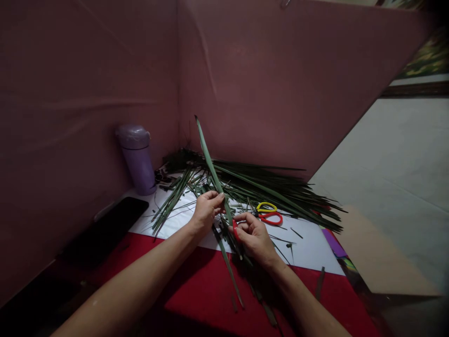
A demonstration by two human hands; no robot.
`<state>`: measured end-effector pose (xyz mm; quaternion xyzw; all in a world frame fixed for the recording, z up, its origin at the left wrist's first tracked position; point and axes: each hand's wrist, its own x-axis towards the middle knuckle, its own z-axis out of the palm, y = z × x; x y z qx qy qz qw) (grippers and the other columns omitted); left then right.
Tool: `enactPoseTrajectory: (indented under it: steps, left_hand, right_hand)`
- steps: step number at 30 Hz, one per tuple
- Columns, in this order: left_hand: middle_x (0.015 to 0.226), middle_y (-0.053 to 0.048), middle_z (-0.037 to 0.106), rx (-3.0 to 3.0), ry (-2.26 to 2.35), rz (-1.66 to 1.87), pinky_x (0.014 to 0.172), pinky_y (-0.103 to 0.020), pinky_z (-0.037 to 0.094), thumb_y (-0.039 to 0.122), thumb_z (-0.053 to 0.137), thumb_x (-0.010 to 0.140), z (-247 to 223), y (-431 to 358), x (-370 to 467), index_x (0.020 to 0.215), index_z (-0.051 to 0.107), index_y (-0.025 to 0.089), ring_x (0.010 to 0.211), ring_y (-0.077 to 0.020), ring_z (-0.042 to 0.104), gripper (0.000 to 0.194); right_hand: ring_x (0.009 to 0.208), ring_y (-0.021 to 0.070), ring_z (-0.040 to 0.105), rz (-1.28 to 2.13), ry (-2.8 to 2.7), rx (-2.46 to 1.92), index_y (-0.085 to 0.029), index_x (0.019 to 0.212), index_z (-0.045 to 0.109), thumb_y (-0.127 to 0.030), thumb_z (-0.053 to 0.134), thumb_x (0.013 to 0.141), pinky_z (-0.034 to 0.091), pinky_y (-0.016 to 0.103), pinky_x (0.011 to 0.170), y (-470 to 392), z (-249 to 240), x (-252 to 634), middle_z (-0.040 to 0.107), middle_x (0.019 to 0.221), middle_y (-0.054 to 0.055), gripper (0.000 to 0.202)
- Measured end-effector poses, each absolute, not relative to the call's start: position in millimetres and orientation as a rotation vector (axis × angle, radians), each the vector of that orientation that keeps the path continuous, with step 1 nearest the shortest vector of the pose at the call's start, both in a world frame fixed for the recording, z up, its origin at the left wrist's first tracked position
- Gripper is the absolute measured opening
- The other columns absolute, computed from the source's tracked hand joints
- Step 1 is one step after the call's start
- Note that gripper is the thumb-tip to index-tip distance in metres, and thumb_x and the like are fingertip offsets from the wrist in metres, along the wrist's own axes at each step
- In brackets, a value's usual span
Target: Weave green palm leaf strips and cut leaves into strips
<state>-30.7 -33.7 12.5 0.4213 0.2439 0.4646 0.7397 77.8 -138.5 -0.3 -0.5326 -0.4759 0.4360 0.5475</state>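
In my left hand (pixel 207 210) a long, narrow green leaf (pixel 209 161) is pinched between thumb and fingers, its dark tip pointing up and away. My right hand (pixel 255 238) is closed around a small red-handled tool (pixel 235 230) at the leaf's lower end; the fingers hide most of it, so I cannot tell its kind. Below both hands, cut leaf strips (pixel 224 262) hang and lie over the front of the table. Just beyond my right hand lies a pair of scissors (pixel 268 214) with one yellow and one red handle loop.
A big pile of long leaves (pixel 273 187) spreads across the back and right of the white sheet (pixel 308 248). Shorter strips (pixel 171 201) lie at left. A purple tumbler (pixel 138 161) stands by the pink wall (pixel 263 93), near a dark phone-like slab (pixel 129 210). Red cloth (pixel 140 252) covers the front.
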Motion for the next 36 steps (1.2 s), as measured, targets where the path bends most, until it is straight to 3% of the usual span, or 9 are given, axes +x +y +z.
enactPoseTrajectory:
  steps: [36]
  left_hand:
    - [0.058,0.003,0.054,0.996,0.488,0.961,0.047,-0.023,0.041,0.02,0.073,0.055,16.7,-35.2,-34.2,0.066,0.054,0.012,0.046,-0.0077,0.051,0.023]
  right_hand:
    - [0.044,0.0054,0.032,0.899,-1.253,-1.356,-0.02,0.087,0.049,-0.035,0.062,0.075,0.023,0.018,0.042,-141.9,-0.5,80.8,0.039,0.05,-0.009,0.024]
